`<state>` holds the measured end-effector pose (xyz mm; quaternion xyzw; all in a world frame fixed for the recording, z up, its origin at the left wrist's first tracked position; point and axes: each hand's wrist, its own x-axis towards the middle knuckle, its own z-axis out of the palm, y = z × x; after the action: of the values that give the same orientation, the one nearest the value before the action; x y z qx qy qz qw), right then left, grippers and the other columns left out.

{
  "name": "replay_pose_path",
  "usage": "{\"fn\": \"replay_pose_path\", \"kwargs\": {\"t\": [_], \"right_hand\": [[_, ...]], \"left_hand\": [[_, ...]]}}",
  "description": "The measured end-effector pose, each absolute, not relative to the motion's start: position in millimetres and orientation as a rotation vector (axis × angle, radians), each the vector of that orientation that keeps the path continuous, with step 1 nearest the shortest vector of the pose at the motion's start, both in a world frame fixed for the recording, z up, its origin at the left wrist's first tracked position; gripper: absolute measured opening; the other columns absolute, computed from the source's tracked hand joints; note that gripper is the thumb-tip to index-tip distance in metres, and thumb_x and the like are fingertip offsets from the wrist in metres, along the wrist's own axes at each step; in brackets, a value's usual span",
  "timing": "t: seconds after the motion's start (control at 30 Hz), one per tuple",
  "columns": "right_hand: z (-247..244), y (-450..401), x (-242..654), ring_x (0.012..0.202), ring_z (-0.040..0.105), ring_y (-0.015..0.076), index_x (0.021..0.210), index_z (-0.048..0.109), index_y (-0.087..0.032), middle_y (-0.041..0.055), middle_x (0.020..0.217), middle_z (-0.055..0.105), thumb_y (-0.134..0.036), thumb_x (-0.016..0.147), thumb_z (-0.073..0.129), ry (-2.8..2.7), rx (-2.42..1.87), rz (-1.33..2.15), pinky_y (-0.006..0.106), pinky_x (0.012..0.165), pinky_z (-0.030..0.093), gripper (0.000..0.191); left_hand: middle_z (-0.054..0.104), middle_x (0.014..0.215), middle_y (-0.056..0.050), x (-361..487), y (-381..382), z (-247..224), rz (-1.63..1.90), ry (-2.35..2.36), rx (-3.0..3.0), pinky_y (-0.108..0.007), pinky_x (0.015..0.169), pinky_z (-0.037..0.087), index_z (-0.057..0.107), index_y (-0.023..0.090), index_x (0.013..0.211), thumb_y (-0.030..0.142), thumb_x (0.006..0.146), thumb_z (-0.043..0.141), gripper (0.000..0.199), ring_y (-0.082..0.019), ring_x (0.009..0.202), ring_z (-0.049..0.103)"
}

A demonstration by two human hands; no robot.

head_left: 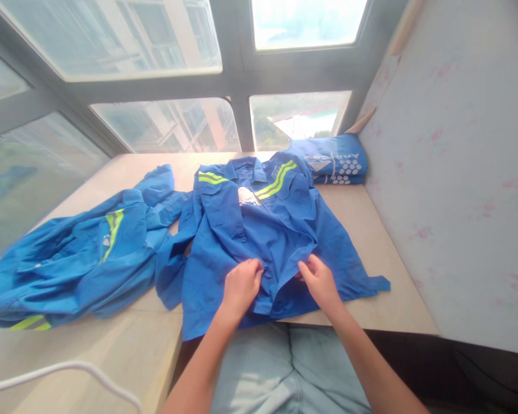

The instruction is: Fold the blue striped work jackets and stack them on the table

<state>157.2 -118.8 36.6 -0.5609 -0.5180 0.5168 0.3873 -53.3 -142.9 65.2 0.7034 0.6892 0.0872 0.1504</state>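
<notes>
A blue work shirt point(218, 213) with yellow-green and grey stripes across its chest lies spread on the pale surface, collar toward the window. Its front is partly open, and a light patch shows inside below the collar. My left hand point(244, 283) pinches the cloth near the middle of the lower front. To the right, my right hand point(320, 280) grips the edge of the other front panel between thumb and fingers. The shirt's lower hem hangs near the front edge of the surface.
Another blue garment point(86, 253) with similar stripes lies crumpled at the left. A rolled blue item point(339, 160) with white print rests by the window at the back right. A white cable point(82, 365) crosses the lower left. The papered wall point(461, 172) bounds the right side.
</notes>
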Motion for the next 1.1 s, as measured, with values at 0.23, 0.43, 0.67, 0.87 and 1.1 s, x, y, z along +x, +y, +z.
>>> {"fn": "replay_pose_path", "kwargs": {"t": [0.23,0.43,0.67,0.87,1.1], "right_hand": [[52,-112,154,0.082,0.066,0.0213,0.102,0.066,-0.021,0.0047,0.096,0.074,-0.043,0.077,0.07,-0.905,-1.21,1.503,0.029,0.069,0.052,0.033],[67,-105,150,0.075,0.061,0.0169,0.101,0.069,-0.022,0.0011,0.089,0.071,-0.038,0.077,0.071,-0.779,-1.095,1.647,0.026,0.067,0.05,0.028],[72,-104,147,0.067,0.056,0.0144,0.096,0.07,-0.022,0.0005,0.082,0.067,-0.04,0.079,0.074,-0.773,-0.994,1.765,0.025,0.061,0.047,0.024],[72,-106,141,0.089,0.063,0.019,0.112,0.068,-0.024,0.0033,0.101,0.071,-0.037,0.076,0.078,-0.899,-0.956,1.743,0.028,0.077,0.051,0.039],[71,-107,128,0.095,0.063,0.0207,0.11,0.069,-0.024,0.0037,0.1,0.071,-0.037,0.068,0.084,-0.914,-1.023,1.712,0.034,0.088,0.05,0.046]], "left_hand": [[0.072,0.086,-0.001,-61,-144,69,0.814,1.805,1.673,-0.026,0.072,0.046,0.062,0.023,0.089,0.031,0.093,0.056,0.011,-0.017,0.078,0.067],[0.072,0.082,-0.002,-63,-143,85,1.088,1.639,1.361,-0.027,0.073,0.05,0.063,0.02,0.086,0.036,0.087,0.064,0.017,-0.018,0.077,0.068],[0.071,0.078,-0.002,-58,-145,94,1.175,1.52,1.031,-0.024,0.067,0.048,0.063,0.018,0.087,0.038,0.081,0.07,0.022,-0.015,0.073,0.064],[0.069,0.081,-0.002,-51,-148,88,1.195,1.521,1.073,-0.025,0.073,0.05,0.063,0.018,0.088,0.036,0.08,0.072,0.022,-0.015,0.077,0.064],[0.07,0.082,0.0,-38,-155,80,1.186,1.693,1.394,-0.025,0.072,0.051,0.067,0.02,0.09,0.031,0.088,0.064,0.011,-0.014,0.074,0.065]]}}
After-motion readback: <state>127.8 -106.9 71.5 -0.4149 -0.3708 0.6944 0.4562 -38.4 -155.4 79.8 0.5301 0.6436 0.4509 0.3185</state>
